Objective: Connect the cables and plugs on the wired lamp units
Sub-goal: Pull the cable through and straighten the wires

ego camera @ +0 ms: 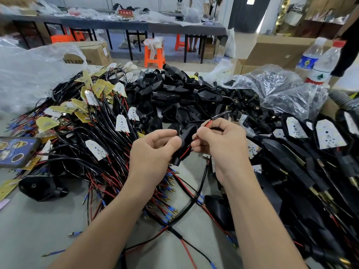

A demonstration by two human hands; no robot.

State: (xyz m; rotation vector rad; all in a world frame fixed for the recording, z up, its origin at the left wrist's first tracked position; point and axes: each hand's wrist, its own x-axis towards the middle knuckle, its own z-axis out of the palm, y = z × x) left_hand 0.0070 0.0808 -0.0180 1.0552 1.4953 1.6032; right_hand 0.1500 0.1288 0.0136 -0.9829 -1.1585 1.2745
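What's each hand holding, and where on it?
The left hand grips the black housing by its side; right hand pinches the red and black wires near the housing.

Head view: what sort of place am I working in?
Probably a lamp-assembly workshop: a heap of wired LED boards and a pile of black housings cover the bench, with cardboard boxes and long work tables behind. Left hand grips a housing; right hand pinches a red wire.

Piles, left to right
Phone (15, 150) at left edge, wired boards pile (91, 133) left, housings heap (174, 94) far centre, assembled units (320, 152) right, bottles (318, 63) far right.
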